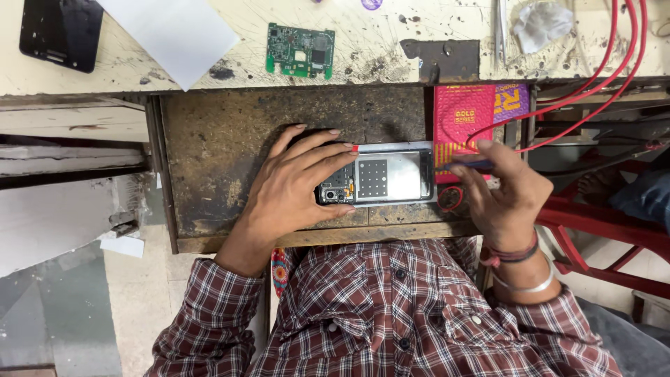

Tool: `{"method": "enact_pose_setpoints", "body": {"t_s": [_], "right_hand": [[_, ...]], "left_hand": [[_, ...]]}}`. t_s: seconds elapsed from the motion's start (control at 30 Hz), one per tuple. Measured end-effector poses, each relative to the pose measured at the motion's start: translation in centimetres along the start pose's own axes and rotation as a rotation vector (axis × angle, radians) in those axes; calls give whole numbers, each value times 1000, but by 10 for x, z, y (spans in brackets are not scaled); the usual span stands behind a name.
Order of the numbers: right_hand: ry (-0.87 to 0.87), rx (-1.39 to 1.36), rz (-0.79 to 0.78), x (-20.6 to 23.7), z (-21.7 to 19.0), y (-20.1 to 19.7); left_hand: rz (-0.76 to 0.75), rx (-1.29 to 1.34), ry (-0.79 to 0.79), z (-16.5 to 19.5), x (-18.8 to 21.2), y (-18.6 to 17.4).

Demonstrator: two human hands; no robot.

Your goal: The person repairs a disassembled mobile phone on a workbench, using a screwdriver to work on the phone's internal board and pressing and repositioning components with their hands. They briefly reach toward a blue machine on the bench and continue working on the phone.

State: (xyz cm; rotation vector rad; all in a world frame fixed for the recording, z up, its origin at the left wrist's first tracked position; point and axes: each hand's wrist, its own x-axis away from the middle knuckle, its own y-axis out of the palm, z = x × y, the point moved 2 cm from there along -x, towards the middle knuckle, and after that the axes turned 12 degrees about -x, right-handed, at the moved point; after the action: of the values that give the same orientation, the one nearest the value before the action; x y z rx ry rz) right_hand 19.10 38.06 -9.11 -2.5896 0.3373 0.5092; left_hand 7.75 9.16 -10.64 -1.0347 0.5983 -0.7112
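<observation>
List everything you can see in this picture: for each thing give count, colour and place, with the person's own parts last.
opened phone: 1, silver and black, on the pulled-out drawer, under the left hand
circuit board: 1, green, on the worktop
dark phone: 1, black, worktop's top left corner
paper sheet: 1, white, worktop
flat packet: 1, pink and purple, beside the opened phone
cables: 2, red, right side
crumpled cloth: 1, grey, top right
left hand: 1, pressing the opened phone
right hand: 1, fingers pinching a thin dark tool
</observation>
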Motion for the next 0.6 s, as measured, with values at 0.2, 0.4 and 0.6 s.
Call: {"method": "enact_pose_setpoints", "body": {"t_s": [0.2, 0.4, 0.6], "right_hand": [[-5, -20, -41, -2, -6, 3], [9, -35, -100, 1, -6, 2], [42, -128, -59, 5, 1, 6]], "left_hand": [[11, 10, -11, 1, 1, -1], [25, 3, -2, 1, 3, -4], [23, 13, 6, 2, 2, -6]]}}
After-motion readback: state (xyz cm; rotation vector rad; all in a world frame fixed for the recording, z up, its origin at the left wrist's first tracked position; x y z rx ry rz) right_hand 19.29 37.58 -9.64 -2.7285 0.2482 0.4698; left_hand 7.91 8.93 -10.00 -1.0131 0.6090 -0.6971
